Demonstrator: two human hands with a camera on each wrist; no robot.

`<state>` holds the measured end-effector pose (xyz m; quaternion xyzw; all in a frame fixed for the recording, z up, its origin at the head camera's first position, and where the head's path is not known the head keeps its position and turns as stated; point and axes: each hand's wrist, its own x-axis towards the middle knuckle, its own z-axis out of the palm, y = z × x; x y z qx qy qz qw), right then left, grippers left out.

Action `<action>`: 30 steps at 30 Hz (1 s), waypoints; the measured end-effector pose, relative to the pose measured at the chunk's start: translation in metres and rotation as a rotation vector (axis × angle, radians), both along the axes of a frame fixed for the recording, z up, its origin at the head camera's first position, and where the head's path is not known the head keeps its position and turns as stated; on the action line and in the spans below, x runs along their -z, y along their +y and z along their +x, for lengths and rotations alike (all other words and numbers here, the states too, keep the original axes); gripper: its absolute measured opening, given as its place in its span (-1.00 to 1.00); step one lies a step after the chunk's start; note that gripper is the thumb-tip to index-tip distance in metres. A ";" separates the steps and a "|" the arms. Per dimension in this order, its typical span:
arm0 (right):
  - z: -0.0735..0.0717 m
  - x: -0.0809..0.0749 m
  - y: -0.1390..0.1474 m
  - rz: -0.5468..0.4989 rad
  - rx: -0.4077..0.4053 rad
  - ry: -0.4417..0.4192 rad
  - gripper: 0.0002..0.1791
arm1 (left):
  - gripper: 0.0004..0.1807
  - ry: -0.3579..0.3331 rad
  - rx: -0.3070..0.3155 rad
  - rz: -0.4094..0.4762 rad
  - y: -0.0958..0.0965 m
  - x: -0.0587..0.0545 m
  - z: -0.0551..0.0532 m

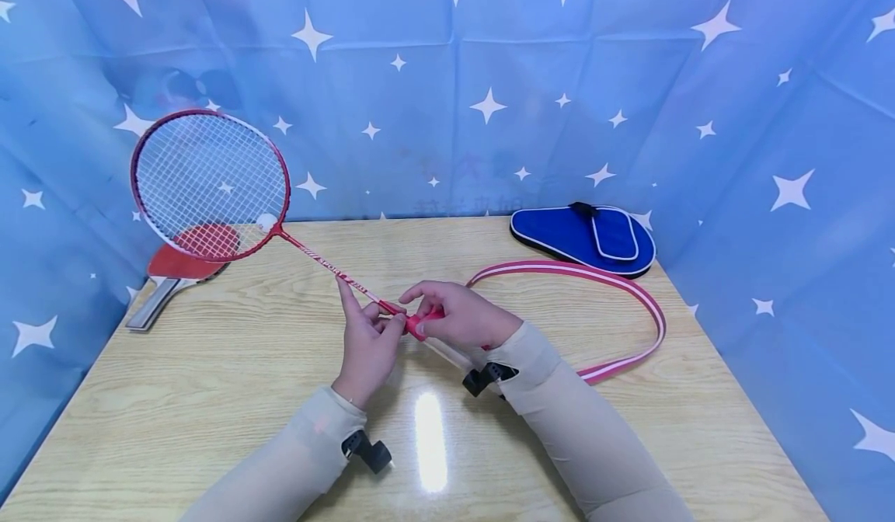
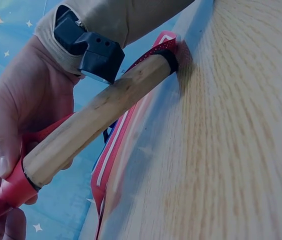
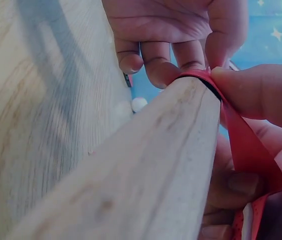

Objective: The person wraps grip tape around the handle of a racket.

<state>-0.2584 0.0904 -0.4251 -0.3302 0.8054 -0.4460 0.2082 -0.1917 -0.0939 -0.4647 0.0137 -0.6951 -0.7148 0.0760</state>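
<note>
A badminton racket with a red frame slants up to the left over the table. My left hand pinches it at the base of the shaft, with the index finger stretched along the shaft. Bare wood shows on its handle. Red grip tape wraps the handle's upper end, and my right hand holds this tape between thumb and fingers. From there the long pink-red strip, white-striped on one face, loops out to the right over the table. In the right wrist view the left fingertips touch the wrapped end.
A red table tennis bat lies at the left, partly behind the racket head. By the racket's throat is a white ball. The blue bat case lies at the back right. A starry blue curtain stands behind the wooden table.
</note>
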 end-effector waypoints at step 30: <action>-0.005 -0.005 0.010 0.006 -0.018 -0.169 -0.47 | 0.38 0.078 0.068 -0.107 -0.001 0.001 -0.002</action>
